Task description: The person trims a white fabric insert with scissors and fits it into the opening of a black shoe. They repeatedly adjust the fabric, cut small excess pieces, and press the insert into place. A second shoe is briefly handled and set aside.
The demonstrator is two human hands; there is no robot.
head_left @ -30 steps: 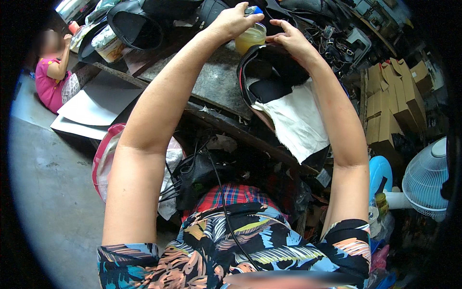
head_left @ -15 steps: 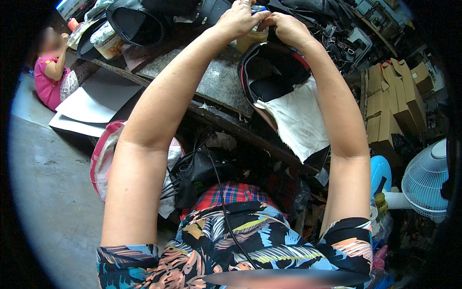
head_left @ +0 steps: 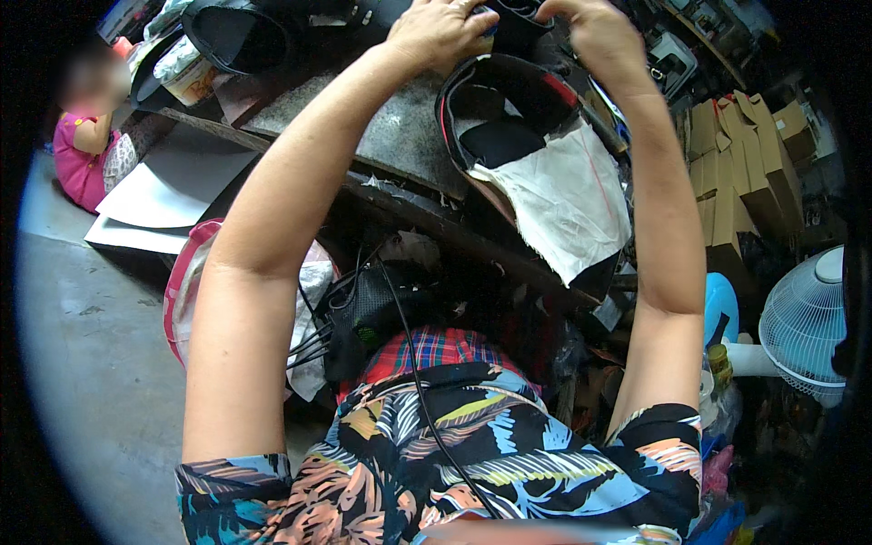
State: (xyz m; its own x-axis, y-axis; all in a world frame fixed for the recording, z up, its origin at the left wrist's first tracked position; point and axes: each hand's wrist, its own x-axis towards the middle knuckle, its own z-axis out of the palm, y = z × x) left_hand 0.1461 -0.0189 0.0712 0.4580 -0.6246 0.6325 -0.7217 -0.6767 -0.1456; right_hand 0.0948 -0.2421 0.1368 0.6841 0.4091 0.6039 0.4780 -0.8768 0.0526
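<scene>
At the top edge, my left hand (head_left: 440,34) is closed, its curled fingers beside a small blue edge. What it holds is mostly hidden behind the fingers. My right hand (head_left: 607,44), farther right, is slightly blurred; its fingers are bent together next to a dark curled piece (head_left: 522,20), and I cannot make out what is in them. Just below and between the hands, a black hollow curved piece with red trim (head_left: 459,150) lies on the worktable. A white cloth (head_left: 568,204) with frayed edges drapes from its near side.
Black rounded pieces (head_left: 238,34) and a tub (head_left: 189,73) sit at the far left of the worktable (head_left: 386,132). White sheets (head_left: 168,195) jut out beside it. A person in pink (head_left: 80,159) is at far left. Cardboard boxes (head_left: 749,168) and a fan (head_left: 804,318) stand right.
My right hand has moved right and up, away from my left hand. The jar with yellowish contents, seen between them before, is now hidden. The whole view has shifted slightly.
</scene>
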